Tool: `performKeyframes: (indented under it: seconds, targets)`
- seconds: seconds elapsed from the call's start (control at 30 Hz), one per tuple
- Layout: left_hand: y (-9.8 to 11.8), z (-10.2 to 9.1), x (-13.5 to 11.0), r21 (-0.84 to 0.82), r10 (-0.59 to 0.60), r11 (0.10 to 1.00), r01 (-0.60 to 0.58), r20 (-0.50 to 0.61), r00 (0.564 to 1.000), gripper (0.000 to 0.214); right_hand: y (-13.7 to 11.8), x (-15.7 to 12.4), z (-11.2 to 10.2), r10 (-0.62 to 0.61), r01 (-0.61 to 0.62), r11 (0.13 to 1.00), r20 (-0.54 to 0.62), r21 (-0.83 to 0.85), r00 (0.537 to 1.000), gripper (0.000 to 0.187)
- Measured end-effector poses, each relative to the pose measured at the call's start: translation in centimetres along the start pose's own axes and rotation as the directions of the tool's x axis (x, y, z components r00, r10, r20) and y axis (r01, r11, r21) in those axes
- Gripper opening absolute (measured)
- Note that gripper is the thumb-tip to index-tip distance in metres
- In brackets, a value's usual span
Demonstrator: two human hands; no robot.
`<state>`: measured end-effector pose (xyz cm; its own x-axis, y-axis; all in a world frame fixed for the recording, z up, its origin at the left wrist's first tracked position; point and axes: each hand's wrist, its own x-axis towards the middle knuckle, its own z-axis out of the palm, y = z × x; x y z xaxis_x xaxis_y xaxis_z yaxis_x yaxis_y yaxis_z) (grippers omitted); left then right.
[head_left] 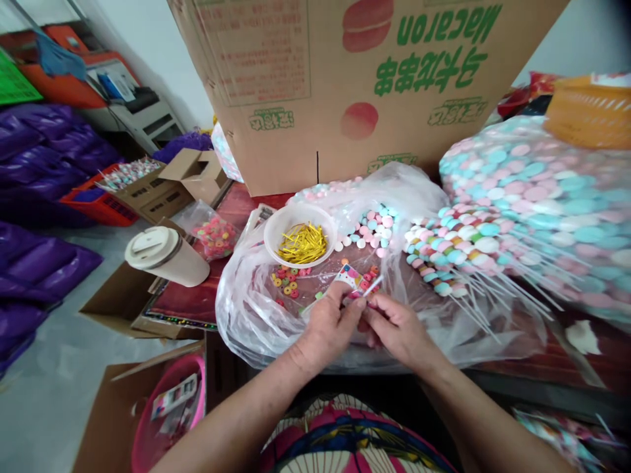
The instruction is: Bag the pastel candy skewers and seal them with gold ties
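My left hand point(328, 322) and my right hand point(394, 325) meet over a clear plastic sheet point(246, 309) on the table. Together they pinch a small colourful printed wrapper point(351, 276) with a thin white stick point(371, 288) poking out to the right. Both hands have their fingers closed on it. Loose ring-shaped candies point(288, 279) lie just beyond the left hand. A white bowl point(280, 226) of gold twist ties point(302, 243) stands behind them. A pile of candy skewers point(453, 246) on white sticks lies to the right.
A large Macaron cardboard box point(355, 85) stands at the back. A big bag of pastel candies point(542, 197) fills the right. A lidded paper cup point(165, 256) lies at the left near a small bag of sweets point(214, 236). A pink basket point(167, 410) sits in a floor box.
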<state>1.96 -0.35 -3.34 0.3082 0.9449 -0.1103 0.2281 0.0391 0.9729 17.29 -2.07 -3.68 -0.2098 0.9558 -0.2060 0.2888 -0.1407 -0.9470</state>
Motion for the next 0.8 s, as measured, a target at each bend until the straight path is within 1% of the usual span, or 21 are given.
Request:
performKeyframes:
  seconds: [0.07, 0.1, 0.13, 0.17, 0.2, 0.27, 0.33, 0.37, 0.4, 0.43, 0.47, 0.5, 0.53, 0.57, 0.6, 0.63, 0.67, 0.7, 0.73, 0.77, 0.8]
  targets:
    - [0.4, -0.8, -0.1, -0.098, -0.049, 0.993, 0.071, 0.206, 0.977, 0.031, 0.0, -0.2, 1.0, 0.002, -0.001, 0.995, -0.009, 0.097, 1.0, 0.027]
    - [0.7, -1.4, -0.1, -0.123, -0.066, 0.986, 0.115, 0.344, 0.937, 0.033, -0.2, -0.2, 1.1, -0.018, 0.017, 0.995, 0.009, 0.099, 1.0, 0.026]
    - [1.0, -2.0, 0.0, -0.116, -0.082, 0.981, 0.153, 0.468, 0.88, 0.033, -0.5, -0.1, 1.0, -0.049, 0.047, 0.997, 0.026, 0.066, 0.998, 0.024]
    - [1.4, -2.7, 0.1, -0.088, -0.102, 0.98, 0.179, 0.551, 0.828, 0.032, -0.9, 0.0, 0.8, -0.091, 0.091, 0.996, 0.033, 0.002, 0.995, 0.023]
    - [1.8, -3.3, 0.3, -0.051, -0.128, 0.979, 0.196, 0.597, 0.792, 0.029, -1.4, 0.2, 0.5, -0.14, 0.142, 0.987, 0.032, -0.081, 0.99, 0.022]
    - [2.2, -4.1, 0.5, 0.005, -0.171, 0.977, 0.213, 0.612, 0.772, 0.021, -2.5, 0.9, 0.0, -0.232, 0.229, 0.944, 0.015, -0.239, 0.973, 0.021]
    - [2.1, -4.5, 0.6, 0.02, -0.221, 0.966, 0.258, 0.58, 0.784, 0.017, -3.5, 1.6, -0.5, -0.319, 0.272, 0.901, -0.092, -0.338, 0.943, 0.022]
    - [1.9, -4.5, 0.6, 0.009, -0.251, 0.955, 0.296, 0.553, 0.794, 0.017, -3.9, 1.9, -0.6, -0.387, 0.301, 0.87, -0.163, -0.391, 0.907, 0.021]
    - [1.5, -4.6, 0.5, -0.011, -0.279, 0.942, 0.335, 0.529, 0.802, 0.018, -4.3, 2.1, -0.8, -0.489, 0.355, 0.809, -0.2, -0.469, 0.849, 0.018]
    - [1.1, -4.6, 0.4, -0.034, -0.303, 0.928, 0.37, 0.509, 0.806, 0.02, -4.7, 2.2, -0.9, -0.61, 0.431, 0.698, -0.16, -0.572, 0.776, 0.016]
    - [0.6, -4.6, 0.3, -0.055, -0.317, 0.917, 0.394, 0.497, 0.808, 0.023, -4.9, 2.2, -0.9, -0.728, 0.527, 0.528, -0.034, -0.666, 0.685, 0.018]
    - [0.2, -4.7, 0.2, -0.076, -0.314, 0.915, 0.397, 0.485, 0.816, 0.024, -5.0, 2.1, -0.9, -0.791, 0.623, 0.314, 0.165, -0.716, 0.589, 0.023]
    - [-0.1, -4.7, 0.2, -0.095, -0.3, 0.915, 0.393, 0.491, 0.818, 0.024, -4.9, 2.1, -0.9, -0.774, 0.703, 0.104, 0.387, -0.704, 0.501, 0.029]
    - [-0.4, -4.8, 0.2, -0.111, -0.288, 0.911, 0.398, 0.519, 0.805, 0.022, -4.7, 2.0, -0.8, -0.713, 0.757, -0.06, 0.558, -0.651, 0.424, 0.033]
    - [-0.5, -4.9, 0.3, -0.113, -0.293, 0.897, 0.427, 0.572, 0.766, 0.018, -4.4, 1.9, -0.6, -0.651, 0.78, -0.164, 0.66, -0.604, 0.375, 0.035]
    - [-0.5, -5.0, 0.4, -0.09, -0.316, 0.875, 0.476, 0.639, 0.702, 0.015, -4.0, 1.8, -0.5, -0.606, 0.789, -0.223, 0.716, -0.572, 0.347, 0.037]
    - [-0.3, -5.1, 0.4, -0.033, -0.355, 0.85, 0.525, 0.701, 0.619, 0.012, -3.6, 1.8, -0.3, -0.579, 0.793, -0.254, 0.744, -0.553, 0.334, 0.036]
    - [-0.1, -5.3, 0.4, 0.051, -0.404, 0.834, 0.549, 0.735, 0.544, 0.01, -3.1, 1.9, 0.0, -0.552, 0.796, -0.258, 0.76, -0.547, 0.344, 0.034]
    - [0.3, -5.4, 0.3, 0.155, -0.454, 0.839, 0.522, 0.729, 0.512, 0.01, -2.6, 1.9, 0.3, -0.529, 0.802, -0.233, 0.763, -0.551, 0.371, 0.031]
    - [0.7, -5.6, 0.1, 0.268, -0.49, 0.859, 0.436, 0.675, 0.552, 0.01, -2.1, 1.9, 0.7, -0.489, 0.815, -0.161, 0.762, -0.557, 0.424, 0.027]
    - [1.0, -5.7, -0.3, 0.39, -0.489, 0.869, 0.304, 0.59, 0.643, 0.011, -1.7, 1.9, 1.2, -0.434, 0.82, -0.018, 0.743, -0.572, 0.509, 0.023]
